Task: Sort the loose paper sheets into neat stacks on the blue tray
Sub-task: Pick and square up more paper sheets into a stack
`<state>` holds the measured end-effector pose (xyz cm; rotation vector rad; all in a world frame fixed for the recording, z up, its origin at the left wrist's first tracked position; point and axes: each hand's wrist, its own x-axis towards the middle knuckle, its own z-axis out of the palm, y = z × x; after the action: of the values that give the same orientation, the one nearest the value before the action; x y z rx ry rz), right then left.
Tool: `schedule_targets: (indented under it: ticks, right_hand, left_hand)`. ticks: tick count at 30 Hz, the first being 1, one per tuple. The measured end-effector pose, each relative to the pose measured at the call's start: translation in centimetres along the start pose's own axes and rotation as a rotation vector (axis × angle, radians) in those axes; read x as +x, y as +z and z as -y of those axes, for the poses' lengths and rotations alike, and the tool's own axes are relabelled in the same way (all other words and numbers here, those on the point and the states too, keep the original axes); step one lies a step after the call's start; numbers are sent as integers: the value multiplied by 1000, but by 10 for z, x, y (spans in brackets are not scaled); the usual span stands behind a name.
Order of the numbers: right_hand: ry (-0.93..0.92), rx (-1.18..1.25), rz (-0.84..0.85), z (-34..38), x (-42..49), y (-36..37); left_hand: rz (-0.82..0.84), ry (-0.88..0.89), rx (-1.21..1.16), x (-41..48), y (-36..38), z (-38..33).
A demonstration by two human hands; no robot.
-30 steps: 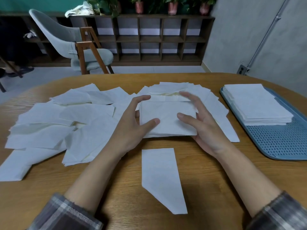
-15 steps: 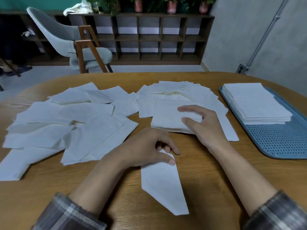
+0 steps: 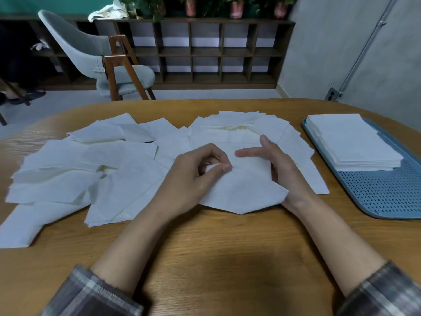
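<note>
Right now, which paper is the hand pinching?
Find the wooden table, then look left of the blue tray. There the left hand pinches one sheet by its top. Unlike the squarish sheets around it, its near edge comes to a point.

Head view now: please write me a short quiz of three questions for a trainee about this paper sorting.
1. True or false: a neat stack lies on the blue tray.
2. The left hand: A) pinches the cut-corner sheet; B) rests on the tray; C) holds a pen.
3. Fill in: the loose sheets lie spread on the wooden ____.
Key: 1 true; 2 A; 3 table.
</note>
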<state>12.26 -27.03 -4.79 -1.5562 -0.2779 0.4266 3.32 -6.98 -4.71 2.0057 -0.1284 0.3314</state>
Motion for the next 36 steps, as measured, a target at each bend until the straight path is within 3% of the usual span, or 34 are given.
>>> schedule_targets:
  ticks: [4, 7, 12, 23, 30, 36]
  right_hand:
    - [51, 126, 119, -2, -2, 3]
    - [-15, 28, 90, -4, -4, 4]
    - [-100, -157, 9, -7, -6, 2]
    - [-162, -87, 84, -6, -3, 2]
    - [-200, -156, 71, -5, -5, 2]
    - [-265, -196, 51, -5, -5, 2]
  left_hand:
    - [-234, -70, 14, 4, 0, 7]
    - [-322, -83, 45, 5, -1, 12]
    - [-209, -70, 26, 5, -5, 11]
    - [-151, -217, -170, 5, -7, 5]
    - [-146, -194, -90, 5, -5, 5]
    - [-259, -188, 33, 6, -4, 12]
